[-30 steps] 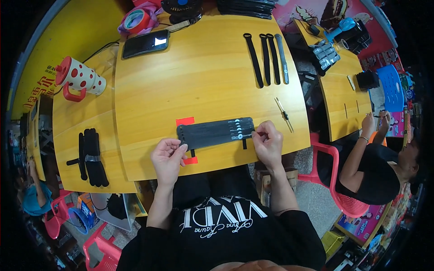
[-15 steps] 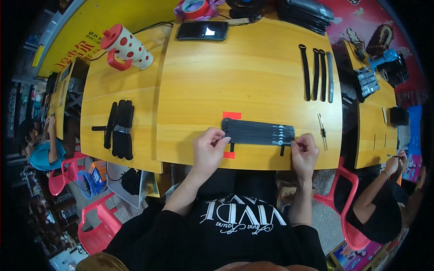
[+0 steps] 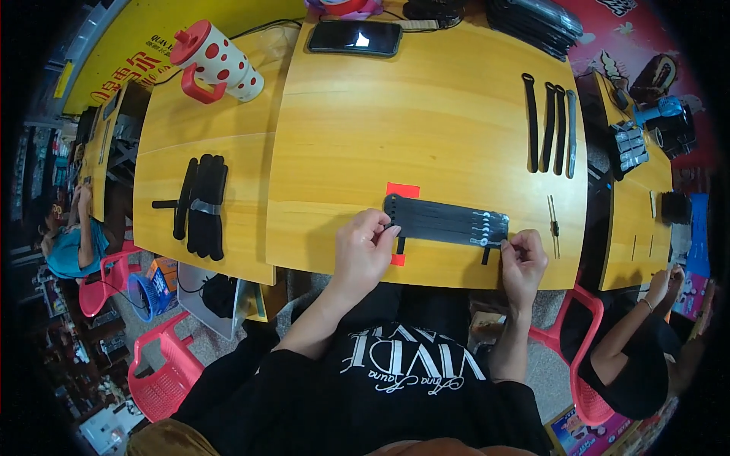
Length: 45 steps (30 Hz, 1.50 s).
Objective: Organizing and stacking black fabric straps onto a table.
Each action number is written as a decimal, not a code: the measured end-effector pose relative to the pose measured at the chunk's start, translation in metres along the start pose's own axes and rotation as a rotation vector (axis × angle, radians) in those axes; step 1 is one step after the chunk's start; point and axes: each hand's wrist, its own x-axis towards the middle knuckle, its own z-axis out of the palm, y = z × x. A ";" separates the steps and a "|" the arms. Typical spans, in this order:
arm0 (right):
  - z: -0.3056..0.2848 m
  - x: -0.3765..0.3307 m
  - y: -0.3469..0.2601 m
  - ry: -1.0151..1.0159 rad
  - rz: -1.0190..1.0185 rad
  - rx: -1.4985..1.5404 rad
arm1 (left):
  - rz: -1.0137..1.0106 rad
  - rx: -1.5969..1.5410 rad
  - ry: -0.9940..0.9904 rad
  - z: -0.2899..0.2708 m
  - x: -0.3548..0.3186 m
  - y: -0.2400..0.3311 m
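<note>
Several black hook-and-loop cable straps lie side by side as a flat row at the table's front. Small holes line their left ends, and pale shiny marks cross them near the right. My left hand pinches the lower left corner of the row between thumb and fingers. At the lower right corner, the thumb and fingers of my right hand close on the strap ends. Underneath, a red tape patch shows at the left, and a short black strip sticks out below the right part.
Single straps lie at the right, above a thin tool-like piece. Bundled black straps rest on the left table. Farther back are a phone, a dotted tumbler and packed straps. Other people sit at both sides.
The view has shifted slightly, so the table's things appear moved a little. Both hands keep their pinch on the strap row's ends.
</note>
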 end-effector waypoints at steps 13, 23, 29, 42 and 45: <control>0.000 -0.002 0.000 0.013 0.010 0.001 | 0.062 0.176 -0.071 -0.014 0.012 0.006; 0.003 -0.012 0.012 0.189 -0.075 -0.024 | 0.154 0.260 0.003 -0.021 0.010 -0.004; 0.041 -0.066 -0.050 -0.054 -0.602 -0.452 | 0.655 0.609 -0.094 -0.020 -0.032 0.006; 0.000 0.039 -0.033 0.202 -0.550 -0.683 | 0.645 0.396 -0.051 -0.033 -0.020 -0.023; 0.018 0.106 -0.012 0.205 -0.470 -0.855 | 0.664 0.386 0.060 -0.041 -0.026 -0.009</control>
